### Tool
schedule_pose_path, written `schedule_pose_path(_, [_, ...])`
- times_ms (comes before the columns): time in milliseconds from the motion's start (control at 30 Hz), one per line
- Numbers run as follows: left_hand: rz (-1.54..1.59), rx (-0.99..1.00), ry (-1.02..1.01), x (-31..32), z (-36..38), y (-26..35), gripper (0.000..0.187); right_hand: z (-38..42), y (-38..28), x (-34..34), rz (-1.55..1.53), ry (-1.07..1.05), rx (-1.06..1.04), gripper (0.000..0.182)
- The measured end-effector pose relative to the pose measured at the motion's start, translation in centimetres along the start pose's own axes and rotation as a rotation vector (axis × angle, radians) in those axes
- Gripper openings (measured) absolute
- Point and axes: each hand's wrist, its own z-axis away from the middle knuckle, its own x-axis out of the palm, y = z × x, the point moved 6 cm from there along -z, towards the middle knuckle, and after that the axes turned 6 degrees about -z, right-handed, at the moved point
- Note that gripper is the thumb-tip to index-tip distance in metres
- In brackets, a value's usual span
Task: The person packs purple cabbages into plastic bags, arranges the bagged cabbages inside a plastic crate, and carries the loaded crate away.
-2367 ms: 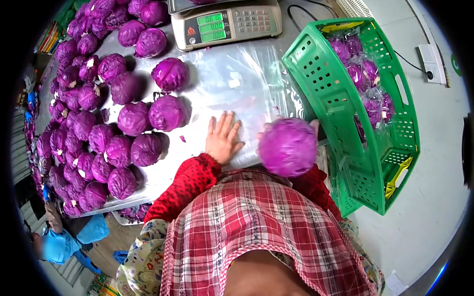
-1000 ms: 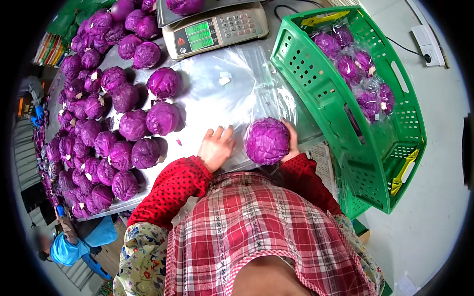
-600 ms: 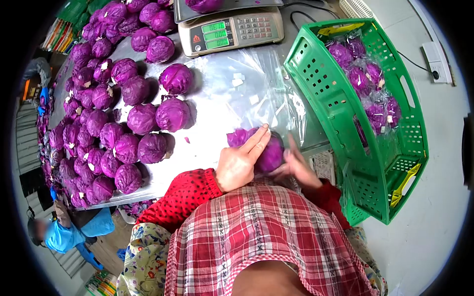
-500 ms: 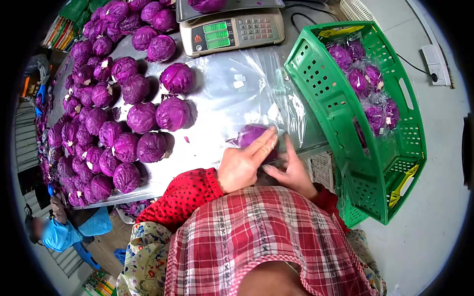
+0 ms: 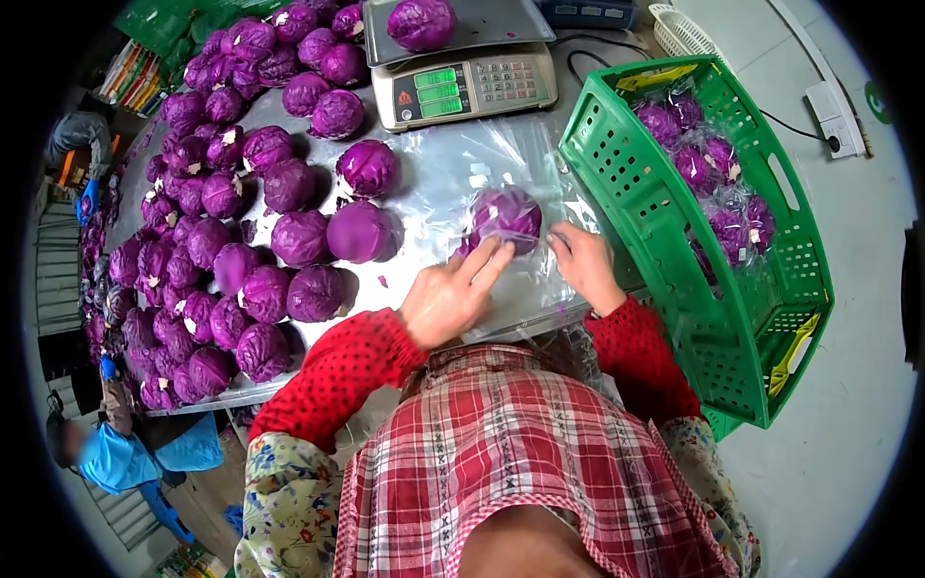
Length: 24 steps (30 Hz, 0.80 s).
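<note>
A purple cabbage (image 5: 507,218) lies in clear plastic film (image 5: 540,159) near the table's front edge. My left hand (image 5: 448,301) is at its lower left, index and middle fingers stretched out against the wrapped underside, the thumb hidden. To the right of the cabbage, my right hand (image 5: 586,265) has thumb and forefinger pinched on the film's edge. More film spreads flat over the metal table beyond the cabbage.
Many loose purple cabbages (image 5: 292,185) cover the table's left side. A digital scale (image 5: 462,89) at the back carries one cabbage (image 5: 421,23). At right, a green crate (image 5: 665,279) holds wrapped cabbages (image 5: 727,226). A person in blue (image 5: 120,458) is at the lower left.
The wrapped cabbage has moved away from my body, toward the scale. My hands, close together before, are now apart, the right one farther right. The view has shifted slightly.
</note>
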Motion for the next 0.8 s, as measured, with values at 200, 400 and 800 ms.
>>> schedule_pose_path(200, [-0.148,0.145,-0.009,-2.2,-5.2,-3.9,0.062,-1.9,-1.4,-1.8,-0.126,0.067,-0.132,0.015])
schedule_pose_path(400, [-0.116,0.206,-0.235,-3.4,-6.7,-8.8,0.017,-3.5,0.3,-4.4,-0.306,0.122,-0.071,0.016])
schedule_pose_path(800, [0.786,-0.006,-0.136,-18.3,-2.4,-4.4,0.022,-2.0,-14.2,-19.0,-0.434,0.03,-0.303,0.018])
